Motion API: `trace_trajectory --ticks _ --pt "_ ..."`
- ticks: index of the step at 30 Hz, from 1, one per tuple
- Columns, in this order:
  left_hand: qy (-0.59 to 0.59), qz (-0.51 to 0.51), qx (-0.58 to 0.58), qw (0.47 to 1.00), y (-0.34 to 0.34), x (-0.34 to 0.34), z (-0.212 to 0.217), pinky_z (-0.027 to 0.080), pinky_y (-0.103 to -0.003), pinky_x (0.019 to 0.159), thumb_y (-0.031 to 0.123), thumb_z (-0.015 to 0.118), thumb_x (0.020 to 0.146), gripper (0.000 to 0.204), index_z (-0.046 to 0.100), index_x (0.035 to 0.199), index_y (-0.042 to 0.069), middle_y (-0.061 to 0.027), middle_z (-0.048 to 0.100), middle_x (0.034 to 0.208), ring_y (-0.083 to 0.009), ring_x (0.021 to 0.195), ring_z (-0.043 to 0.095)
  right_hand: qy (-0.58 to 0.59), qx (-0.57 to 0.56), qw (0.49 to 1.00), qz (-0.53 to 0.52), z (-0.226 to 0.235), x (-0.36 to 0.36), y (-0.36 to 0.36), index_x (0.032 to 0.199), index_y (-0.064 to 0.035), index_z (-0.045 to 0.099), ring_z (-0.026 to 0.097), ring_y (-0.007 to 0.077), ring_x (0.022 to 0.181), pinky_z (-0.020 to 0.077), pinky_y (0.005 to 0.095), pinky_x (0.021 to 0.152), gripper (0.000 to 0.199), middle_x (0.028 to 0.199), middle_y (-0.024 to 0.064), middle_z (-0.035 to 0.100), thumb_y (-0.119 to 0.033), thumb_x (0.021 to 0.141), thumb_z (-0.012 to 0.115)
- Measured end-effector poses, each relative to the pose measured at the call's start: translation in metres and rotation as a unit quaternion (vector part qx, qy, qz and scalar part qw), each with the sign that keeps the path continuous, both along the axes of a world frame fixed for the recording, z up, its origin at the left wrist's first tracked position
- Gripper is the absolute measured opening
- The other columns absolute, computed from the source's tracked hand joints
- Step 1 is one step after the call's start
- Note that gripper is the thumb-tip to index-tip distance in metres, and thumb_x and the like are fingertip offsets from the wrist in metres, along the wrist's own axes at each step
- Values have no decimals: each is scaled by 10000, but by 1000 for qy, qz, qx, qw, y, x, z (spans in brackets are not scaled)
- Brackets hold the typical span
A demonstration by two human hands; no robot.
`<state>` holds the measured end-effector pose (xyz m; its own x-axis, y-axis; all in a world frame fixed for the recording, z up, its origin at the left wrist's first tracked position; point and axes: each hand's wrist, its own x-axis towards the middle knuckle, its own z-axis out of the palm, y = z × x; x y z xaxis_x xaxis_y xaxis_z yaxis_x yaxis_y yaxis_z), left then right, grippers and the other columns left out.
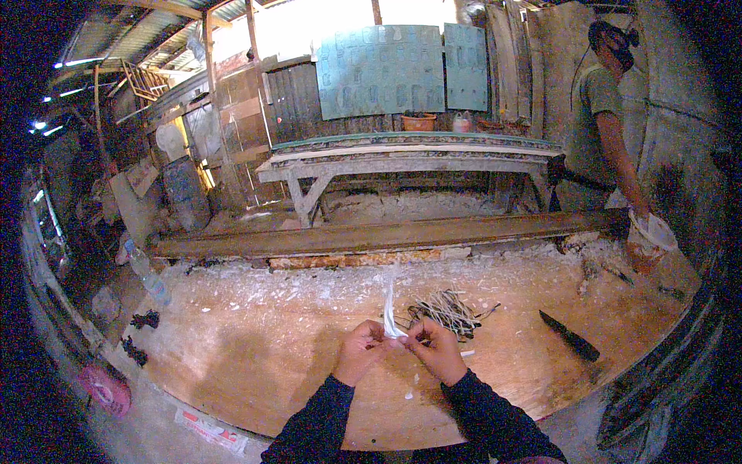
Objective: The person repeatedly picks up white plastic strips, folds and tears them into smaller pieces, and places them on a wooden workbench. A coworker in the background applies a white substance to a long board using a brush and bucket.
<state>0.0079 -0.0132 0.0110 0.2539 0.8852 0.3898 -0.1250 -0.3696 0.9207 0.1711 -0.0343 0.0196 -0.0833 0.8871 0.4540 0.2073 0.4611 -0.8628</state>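
Uneven daylight, glare at 12 o'clock, darkness round the rim.
Daylight flooded through the open gap [294, 31] above the back wall [290, 97] at 12 o'clock, burned out to flat white, while small slits [77, 62] glinted toward 10 o'clock. The wooden tabletop [263, 340] was moderately lit, with soft shadows toward 7 o'clock, left of the left hand [359, 352]. The white strip [389, 305] near 6 o'clock paled to little detail. Corners sank into near-black, with coloured grain at 3 and 9 o'clock. Fisheye distortion bowed the tabletop's near edge; the blue panels [379, 73] looked soft.
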Motion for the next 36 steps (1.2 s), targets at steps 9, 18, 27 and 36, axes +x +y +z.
trace_trajectory --ticks 9,18,27,36 --pt "29 12 -52 998 -1 -2 -3 439 -201 549 27 605 734 174 534 890 59 -4 566 808 -71 690 537 -89 15 994 -58 8 -5 -9 784 -23 537 559 114 662 444 229 567 64 744 52 578 -11 748 588" --pt "30 -11 -6 999 0 -4 -5 438 -207 610 -9 592 694 209 534 883 59 -6 567 832 -88 776 540 -56 6 998 -13 10 -8 -13 805 -37 540 563 113 686 452 224 570 124 746 40 574 -42 717 628" --pt "24 8 -3 1000 -3 0 4 448 -216 655 19 677 673 221 532 834 61 -11 565 815 -91 770 551 -62 17 997 -52 18 -9 -18 824 -41 536 570 136 706 462 245 589 107 777 55 570 -32 732 590" --pt "153 144 166 963 -14 3 12 503 -262 633 23 682 661 229 533 835 37 -61 562 825 -160 783 571 -101 132 984 -64 21 -9 -18 844 -31 539 570 208 725 468 270 593 158 788 99 548 28 706 587"
